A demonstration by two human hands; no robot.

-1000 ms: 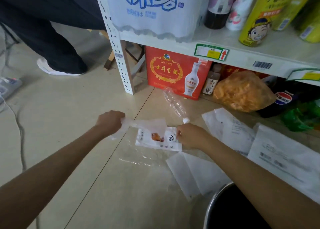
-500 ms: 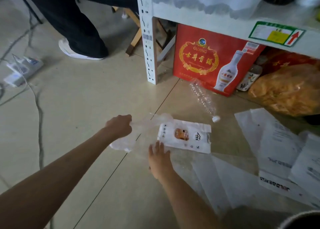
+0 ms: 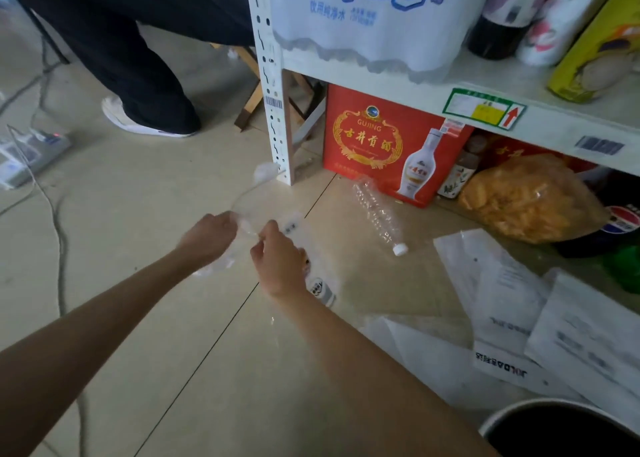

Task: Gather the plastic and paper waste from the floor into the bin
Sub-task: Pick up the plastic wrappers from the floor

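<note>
My left hand (image 3: 209, 237) is closed on a clear plastic bag (image 3: 258, 186) that trails up and away over the floor. Right beside it, my right hand (image 3: 277, 262) pinches the same bag at its near end. A white printed plastic packet (image 3: 320, 288) lies under my right wrist, partly hidden. An empty clear bottle (image 3: 379, 216) with a white cap rests on the tiles further right. White paper sheets (image 3: 498, 290) and plastic mailers (image 3: 588, 346) are strewn at right. The round bin (image 3: 512, 418) with a dark inside shows at the bottom right corner.
A white metal shelf post (image 3: 273, 110) stands just beyond my hands, with a red carton (image 3: 374, 141) and a bag of yellow snacks (image 3: 526, 200) under the shelf. Another person's leg and white shoe (image 3: 138, 124) are at upper left. A power strip (image 3: 27, 152) and cables lie at left.
My right hand has gone from flat near the packet to gripping the clear bag next to my left hand. The bag now stretches away toward the shelf post. The bin has come back into view.
</note>
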